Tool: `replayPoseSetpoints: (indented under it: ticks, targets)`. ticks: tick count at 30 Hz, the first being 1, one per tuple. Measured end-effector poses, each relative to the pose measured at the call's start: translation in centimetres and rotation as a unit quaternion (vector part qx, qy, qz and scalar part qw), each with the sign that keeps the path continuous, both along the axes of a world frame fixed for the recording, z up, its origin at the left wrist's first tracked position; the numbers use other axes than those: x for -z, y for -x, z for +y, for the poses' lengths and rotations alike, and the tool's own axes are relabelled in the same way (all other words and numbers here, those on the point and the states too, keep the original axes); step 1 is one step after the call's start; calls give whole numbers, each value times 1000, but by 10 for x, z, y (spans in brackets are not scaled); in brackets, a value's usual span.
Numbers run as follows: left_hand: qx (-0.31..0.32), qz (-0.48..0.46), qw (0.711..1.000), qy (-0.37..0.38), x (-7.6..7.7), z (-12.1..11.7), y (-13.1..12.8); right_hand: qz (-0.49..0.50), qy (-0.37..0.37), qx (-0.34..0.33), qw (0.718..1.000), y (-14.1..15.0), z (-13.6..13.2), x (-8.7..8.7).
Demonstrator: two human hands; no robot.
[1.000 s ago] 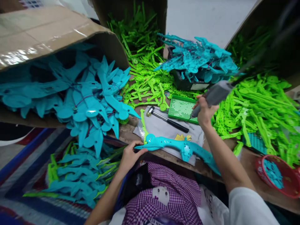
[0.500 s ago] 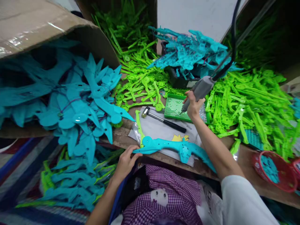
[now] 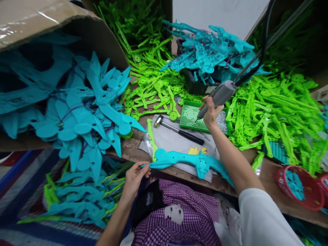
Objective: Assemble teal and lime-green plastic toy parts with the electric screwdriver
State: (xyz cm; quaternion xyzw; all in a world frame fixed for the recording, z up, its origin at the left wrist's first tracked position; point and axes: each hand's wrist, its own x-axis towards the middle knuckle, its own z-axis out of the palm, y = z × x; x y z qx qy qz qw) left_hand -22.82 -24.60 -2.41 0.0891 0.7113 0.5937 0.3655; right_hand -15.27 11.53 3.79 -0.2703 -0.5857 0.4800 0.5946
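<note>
My right hand (image 3: 211, 114) is wrapped round a grey electric screwdriver (image 3: 222, 95), its bit pointing down over the green perforated tray (image 3: 182, 120) with small metal screws inside. With fingers pinched, my left hand (image 3: 135, 178) holds the pointed left end of a blue plastic part (image 3: 179, 157), long and curved, lying along the table's front edge. A light green plastic strip (image 3: 151, 138) runs up from beside the blue part's round end. Between the tray and the blue part lies a hammer (image 3: 179, 131) with a black handle. My right forearm covers some of the blue part's right end.
A cardboard box (image 3: 64, 15) at left spills blue parts (image 3: 74, 112). Piles of green parts (image 3: 256, 112) flank a black bin (image 3: 191, 82) heaped with blue pieces. A red basket (image 3: 314, 196) stands at right. The screwdriver's cable (image 3: 265, 41) hangs from above.
The screwdriver's tip has shifted slightly left over the tray. My left hand stays at the blue part's end, its fingers curled in more. The view has moved a little.
</note>
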Motion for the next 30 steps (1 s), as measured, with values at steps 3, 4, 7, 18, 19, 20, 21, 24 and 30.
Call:
replayPoseSetpoints:
  ticks: [3,4,7,18,19,20,21,24,30]
  targets:
    - [-4,-9,1000,-11,2,0,-3,-4,-3,1,1000,0,0,1]
    - [-2,-10,1000,-13,2,-1,-3,-7,-3,0,1000,1,0,1]
    - [8,-7,1000,-16,3,-1,-2,-14,-4,-8,1000,1,1,4]
    - [9,4,1000,-22,11,-2,0,27,-19,6,999,-12,-2,-24]
    - [10,1,1000,-27,11,-2,0,32,-20,7,999,-15,-6,-30]
    - [8,-2,999,-32,11,-2,0,40,-18,6,999,-17,-13,-35]
    - [4,-6,999,-37,10,-1,-1,52,-14,1,999,-20,-22,-41]
    - [-20,-17,998,-51,7,4,-4,87,11,-52,995,-25,-65,-51]
    - [-49,-15,996,-67,7,10,-6,64,48,-231,970,-25,-167,-39]
